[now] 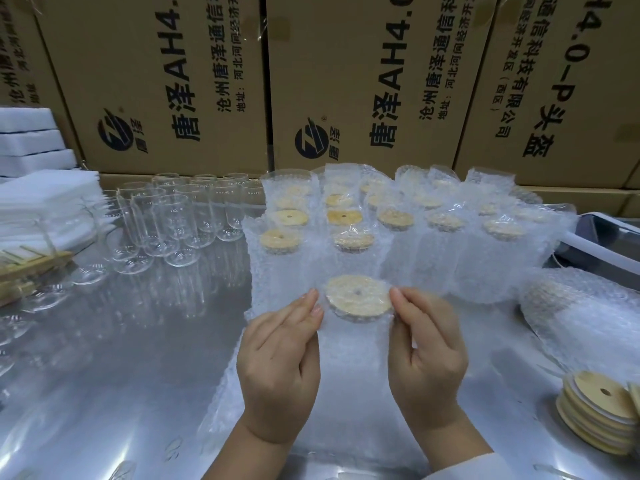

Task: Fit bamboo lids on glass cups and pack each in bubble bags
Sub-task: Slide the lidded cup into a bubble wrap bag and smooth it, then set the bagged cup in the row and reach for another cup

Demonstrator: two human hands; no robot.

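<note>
A glass cup with a round bamboo lid stands inside a clear bubble bag at the centre of the steel table. My left hand pinches the bag's left side near the lid. My right hand pinches its right side. Behind it stand several bagged, lidded cups in rows. Bare glass cups are grouped at the left. A stack of bamboo lids sits at the lower right. One more bagged cup lies on its side at the right.
Large cardboard boxes form a wall behind the table. White foam sheets are piled at the far left, with bamboo pieces below them. A metal tray edge shows at the right. The steel table reflects light.
</note>
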